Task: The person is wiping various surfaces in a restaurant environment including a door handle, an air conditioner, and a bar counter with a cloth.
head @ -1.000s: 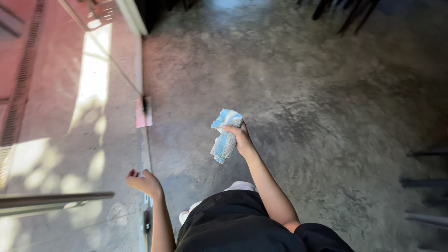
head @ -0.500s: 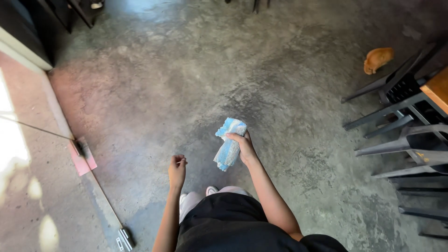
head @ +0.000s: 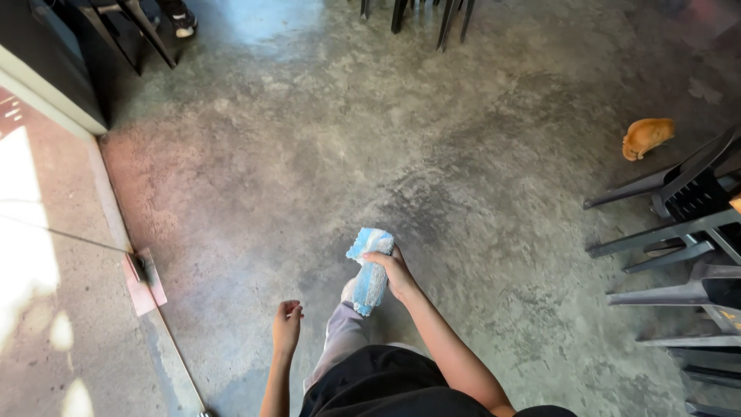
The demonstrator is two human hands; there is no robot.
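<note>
Seen from above, a person in black clothing and light grey trousers stood on a mottled grey concrete floor (head: 324, 154). Their right hand (head: 395, 272) was closed around a crumpled blue and white cloth (head: 370, 266), which hung down from the grip in front of the body, above the forward foot. Their left hand (head: 286, 327) hung empty at the side, fingers loosely curled, touching nothing. To the left, a pale paved strip (head: 46, 309) met the concrete along a straight edge, with a small pinkish flat plate (head: 145, 279) lying at that edge. Dark plastic chairs (head: 687, 224) crowded the right side. Beyond them, well apart from the person, an orange animal (head: 647, 136) sat on the floor. More dark chair legs (head: 432, 17) stood at the top.
</note>
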